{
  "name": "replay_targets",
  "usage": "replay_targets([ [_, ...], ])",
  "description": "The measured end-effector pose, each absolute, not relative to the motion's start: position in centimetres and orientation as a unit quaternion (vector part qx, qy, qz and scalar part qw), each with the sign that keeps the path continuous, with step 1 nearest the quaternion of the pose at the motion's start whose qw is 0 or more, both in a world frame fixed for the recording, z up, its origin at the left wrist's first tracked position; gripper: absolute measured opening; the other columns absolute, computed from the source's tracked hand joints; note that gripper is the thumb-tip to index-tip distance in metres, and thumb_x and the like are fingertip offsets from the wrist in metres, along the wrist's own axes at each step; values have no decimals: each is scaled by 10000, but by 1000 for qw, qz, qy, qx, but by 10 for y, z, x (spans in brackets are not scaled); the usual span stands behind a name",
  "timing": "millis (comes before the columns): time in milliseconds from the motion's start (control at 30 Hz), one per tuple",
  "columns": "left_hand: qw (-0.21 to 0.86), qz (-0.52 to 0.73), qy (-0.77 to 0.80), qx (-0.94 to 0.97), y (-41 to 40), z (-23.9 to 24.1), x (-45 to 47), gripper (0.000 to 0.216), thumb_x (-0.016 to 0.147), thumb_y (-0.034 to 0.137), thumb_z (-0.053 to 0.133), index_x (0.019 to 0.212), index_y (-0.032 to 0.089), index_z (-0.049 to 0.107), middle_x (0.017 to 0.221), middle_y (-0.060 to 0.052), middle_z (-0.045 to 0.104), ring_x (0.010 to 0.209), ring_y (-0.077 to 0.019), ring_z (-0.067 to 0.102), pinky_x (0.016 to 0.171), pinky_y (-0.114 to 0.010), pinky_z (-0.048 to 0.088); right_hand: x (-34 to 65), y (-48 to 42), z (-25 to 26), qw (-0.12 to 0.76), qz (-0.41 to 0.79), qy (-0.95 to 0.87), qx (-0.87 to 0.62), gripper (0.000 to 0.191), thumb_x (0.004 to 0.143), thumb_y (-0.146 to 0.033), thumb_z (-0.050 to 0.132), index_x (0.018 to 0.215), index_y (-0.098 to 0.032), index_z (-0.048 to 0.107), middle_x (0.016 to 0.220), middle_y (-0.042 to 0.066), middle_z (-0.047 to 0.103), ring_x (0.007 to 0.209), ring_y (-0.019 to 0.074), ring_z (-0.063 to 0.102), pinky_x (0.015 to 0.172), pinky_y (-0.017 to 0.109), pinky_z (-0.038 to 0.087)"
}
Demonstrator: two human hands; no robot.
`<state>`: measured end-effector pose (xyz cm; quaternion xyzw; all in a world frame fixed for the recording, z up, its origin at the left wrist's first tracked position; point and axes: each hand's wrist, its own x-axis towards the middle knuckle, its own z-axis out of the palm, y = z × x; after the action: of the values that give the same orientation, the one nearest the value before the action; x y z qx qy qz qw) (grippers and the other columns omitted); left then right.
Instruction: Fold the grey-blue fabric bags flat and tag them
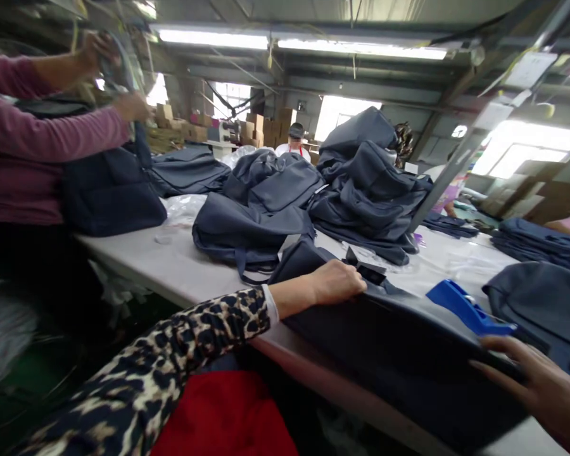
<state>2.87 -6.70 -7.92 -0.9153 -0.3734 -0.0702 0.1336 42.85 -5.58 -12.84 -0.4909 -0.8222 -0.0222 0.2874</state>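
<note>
A dark navy fabric bag [399, 361] hangs over the table's near edge in front of me. My left hand [337, 282] is closed on its upper edge, beside a black strap piece [368, 269]. My right hand [527, 380] has its fingers and thumb around the bag's right end; part of that hand is outside the view. Just beyond the right hand lies a blue plastic tape dispenser [470, 310]. Another navy bag [256, 228] with a strap lies behind my left hand, and a further navy bag [546, 304] is at the right.
Heaped navy bags [361, 183] cover the middle of the white table [171, 263]. A metal post [456, 158] rises at its far side. To the left, a co-worker in a pink sleeve [52, 139] handles a navy bag [114, 190]. Folded navy pieces [546, 244] lie far right.
</note>
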Motion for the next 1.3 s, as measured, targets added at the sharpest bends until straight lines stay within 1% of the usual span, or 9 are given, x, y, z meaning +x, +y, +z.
replay_targets([
  [100,135,-53,-417,-897,-79,-90,15,66,899,193,616,914,148,661,928,-89,702,908,-224,658,663,-289,491,361,-62,-127,140,-49,-870,-470,700,660,-613,740,1239,-261,563,1112,105,666,916,303,640,737,404,474],
  [267,114,-37,-440,-890,-95,-93,-4,216,849,350,709,946,176,626,1006,-64,686,959,-216,633,751,-283,479,296,-74,-136,75,-206,-887,-406,169,846,-345,663,917,-216,580,862,44,628,811,234,580,689,328,380],
  [433,126,-11,-494,-860,-72,-72,-33,462,719,432,815,1045,184,602,1093,-72,669,1044,-251,621,813,-292,457,302,-52,-119,94,-271,-882,-373,96,928,-306,569,897,-220,599,841,39,604,789,206,510,669,314,301],
  [567,69,37,-530,-845,-70,-88,-35,285,766,389,779,920,192,643,995,-64,708,952,-253,674,739,-285,472,303,-45,-135,106,-311,-867,-375,121,945,-228,519,870,-211,613,828,48,589,804,209,473,690,325,276],
  [733,81,3,-484,-871,-112,-129,-23,28,880,163,622,906,158,613,928,-89,693,870,-227,677,714,-303,502,311,-63,-169,130,-301,-872,-362,233,967,-135,422,832,-206,597,780,43,569,770,206,445,722,332,279],
  [900,61,13,-511,-857,-107,-126,-29,55,867,214,655,894,173,631,921,-75,709,879,-222,685,730,-288,497,315,-54,-152,121,-242,-885,-378,79,920,-245,555,931,-186,606,879,70,596,829,232,484,728,334,314],
  [1067,-1,66,-503,-862,-78,-98,-34,140,798,342,747,829,216,692,906,-39,731,908,-229,695,722,-260,464,311,-48,-130,159,-202,-899,-355,374,894,-317,631,1226,-182,521,1191,108,591,1082,257,503,887,350,349],
  [1200,15,65,-515,-854,-87,-93,-23,215,833,350,717,978,196,685,1001,-72,722,965,-243,682,764,-279,477,302,-49,-136,97,-200,-918,-328,167,924,-359,600,985,-204,591,964,60,630,868,207,546,753,310,358],
  [1300,58,-28,-474,-878,-98,-101,1,573,816,339,744,1317,194,508,1264,-102,625,1134,-242,607,875,-303,478,296,-40,-139,77,-186,-924,-325,190,965,-367,533,879,-206,585,884,38,628,799,183,546,687,292,345],
])
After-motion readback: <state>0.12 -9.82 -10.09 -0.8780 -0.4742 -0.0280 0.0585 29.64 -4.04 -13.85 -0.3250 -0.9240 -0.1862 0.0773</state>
